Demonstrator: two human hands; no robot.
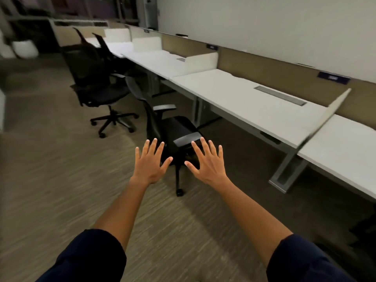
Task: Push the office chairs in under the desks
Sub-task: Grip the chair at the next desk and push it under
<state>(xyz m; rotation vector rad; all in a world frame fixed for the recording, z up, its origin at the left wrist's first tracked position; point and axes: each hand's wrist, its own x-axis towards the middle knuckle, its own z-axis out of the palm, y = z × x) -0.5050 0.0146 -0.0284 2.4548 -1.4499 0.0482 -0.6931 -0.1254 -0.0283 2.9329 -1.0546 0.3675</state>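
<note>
A black office chair (pixel 175 127) stands on the carpet just ahead of me, its seat turned toward the nearest white desk (pixel 244 102) and outside the desk's edge. My left hand (pixel 149 162) and my right hand (pixel 207 161) are stretched out in front of me, palms down, fingers spread, holding nothing. They hover short of the chair and do not touch it. A second black chair (pixel 89 78) stands farther left, pulled well out from its desk (pixel 160 61). A third chair (pixel 102 44) is behind it, close to the far desk.
The desks run in a row along the wall to the right, split by low white dividers (pixel 201 61). A grey desk leg foot (pixel 284 176) sticks out onto the carpet at the right. A white planter (pixel 25 48) stands at the far left.
</note>
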